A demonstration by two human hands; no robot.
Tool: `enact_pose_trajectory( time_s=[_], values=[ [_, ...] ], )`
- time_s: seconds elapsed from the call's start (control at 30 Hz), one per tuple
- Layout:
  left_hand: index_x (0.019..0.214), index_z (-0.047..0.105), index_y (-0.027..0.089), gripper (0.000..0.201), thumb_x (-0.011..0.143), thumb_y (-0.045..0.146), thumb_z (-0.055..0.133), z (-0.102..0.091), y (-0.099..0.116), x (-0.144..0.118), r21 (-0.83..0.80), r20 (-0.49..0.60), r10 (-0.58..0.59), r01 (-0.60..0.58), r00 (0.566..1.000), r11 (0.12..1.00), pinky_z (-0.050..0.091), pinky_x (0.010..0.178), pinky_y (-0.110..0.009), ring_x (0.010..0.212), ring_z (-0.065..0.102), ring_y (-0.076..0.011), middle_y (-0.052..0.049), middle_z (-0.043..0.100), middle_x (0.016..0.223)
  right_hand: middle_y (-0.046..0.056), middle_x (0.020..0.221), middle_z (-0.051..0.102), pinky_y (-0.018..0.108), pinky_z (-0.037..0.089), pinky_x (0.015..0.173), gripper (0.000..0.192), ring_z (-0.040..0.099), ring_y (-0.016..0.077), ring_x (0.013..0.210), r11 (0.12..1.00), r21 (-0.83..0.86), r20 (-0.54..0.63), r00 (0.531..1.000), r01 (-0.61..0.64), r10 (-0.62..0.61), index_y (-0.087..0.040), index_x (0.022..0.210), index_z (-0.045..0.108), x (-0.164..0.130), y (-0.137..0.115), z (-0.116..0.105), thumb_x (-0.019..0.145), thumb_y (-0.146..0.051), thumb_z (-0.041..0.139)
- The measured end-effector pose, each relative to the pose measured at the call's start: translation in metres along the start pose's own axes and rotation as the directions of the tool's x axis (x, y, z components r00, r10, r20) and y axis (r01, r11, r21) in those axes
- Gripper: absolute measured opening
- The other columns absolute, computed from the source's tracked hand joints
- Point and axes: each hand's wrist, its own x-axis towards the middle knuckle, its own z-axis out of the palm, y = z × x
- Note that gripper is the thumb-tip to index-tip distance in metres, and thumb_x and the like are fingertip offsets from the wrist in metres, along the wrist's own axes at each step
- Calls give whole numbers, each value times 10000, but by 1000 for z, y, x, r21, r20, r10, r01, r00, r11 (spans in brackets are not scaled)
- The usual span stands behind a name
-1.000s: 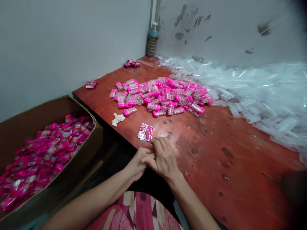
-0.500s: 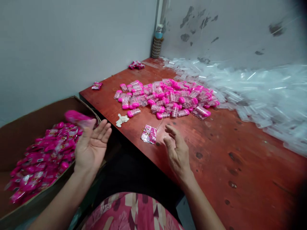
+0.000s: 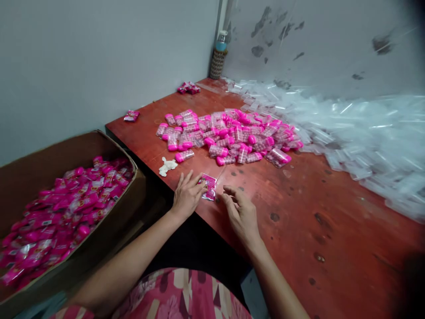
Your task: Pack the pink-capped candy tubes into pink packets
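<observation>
The red wooden table [image 3: 332,212] fills most of the view, and everything else sits in relation to it. Off its left edge and lower stands a cardboard box [image 3: 109,141] heaped with pink packets [image 3: 59,217]. Along the table's far right side spreads a drift of clear plastic bags [image 3: 348,128]. In the middle of the table, toward the back, lies a pile of pink-capped bottles [image 3: 229,137]; a water bottle [image 3: 219,55] stands in the far corner. Near the table's front-left edge lies a small white scrap [image 3: 168,166].

The small stack of printed pink sachets [image 3: 209,186] lies flat at the table's front edge, between the two hands. It is just beyond the left hand's fingertips and a little left of and beyond the right hand's. Its longer side seems to run roughly away from the person, though it is too small to be sure. The left hand [image 3: 187,197] is nearer: its fingers are spread flat, the fingertips touching the stack's left edge. The right hand [image 3: 242,212] hovers just beside it, fingers loosely curled and apart, holding nothing.
</observation>
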Motion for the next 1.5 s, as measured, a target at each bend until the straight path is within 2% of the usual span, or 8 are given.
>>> enact_pose_trajectory(
  time_s=[0.3,0.47,0.67,0.73,0.83,0.97,1.37,1.5],
  values=[
    [893,656,208,195,820,262,483,11,-1,0,-91,-143,0,-14,990,996,274,1000,-481,1110,487,-216,-33,652,1030,82,940,645,328,501,660,262,619,197,772,988,122,91,992,-94,84,-183,963,584,22,2,18,811,-362,467],
    [904,652,204,206,828,228,462,11,4,-2,-176,-251,-17,-28,968,984,297,982,-489,1065,527,-207,-46,669,975,93,945,636,329,494,697,300,614,192,806,964,232,11,991,-130,131,-167,976,563,19,1,17,761,-375,537],
    [990,635,234,230,803,246,502,-6,28,0,-394,-233,-33,-64,972,917,282,1008,-455,1112,489,-211,-45,613,1107,-2,765,640,286,494,640,359,616,138,668,748,627,50,969,-219,242,-189,1015,482,29,1,15,691,-286,603],
    [1045,613,226,288,773,292,543,-13,32,3,-566,-148,-189,73,971,821,346,973,-418,1082,514,-221,-61,600,1127,-36,676,621,259,479,598,349,587,111,570,706,667,57,961,-239,272,-185,974,497,34,0,11,659,-257,629],
    [1074,594,173,387,749,379,557,-22,33,7,-819,158,-401,347,902,457,474,823,-372,919,606,-227,-95,642,1031,-45,636,609,239,458,570,343,566,96,534,671,688,104,953,-277,286,-174,915,516,39,-2,7,616,-238,670],
    [873,656,94,347,716,396,590,-28,27,9,-839,491,-343,541,801,60,520,688,-342,706,640,-193,-99,677,795,-56,592,581,231,441,521,347,552,96,503,684,659,150,947,-311,285,-171,870,520,43,-3,13,588,-258,703],
    [594,614,104,237,539,294,745,-21,16,9,-835,467,-578,548,669,-41,511,533,-232,503,576,-106,-3,587,540,-42,620,558,220,414,478,356,538,107,513,829,486,168,960,-277,222,-168,903,523,52,-7,24,623,-331,672],
    [588,600,108,251,549,315,737,-28,14,7,-833,467,-637,546,613,-85,507,486,-213,483,573,-101,-8,594,541,-17,649,567,245,428,511,263,542,128,546,972,189,62,990,-140,130,-171,918,522,58,1,24,710,-325,576]
  ],
)
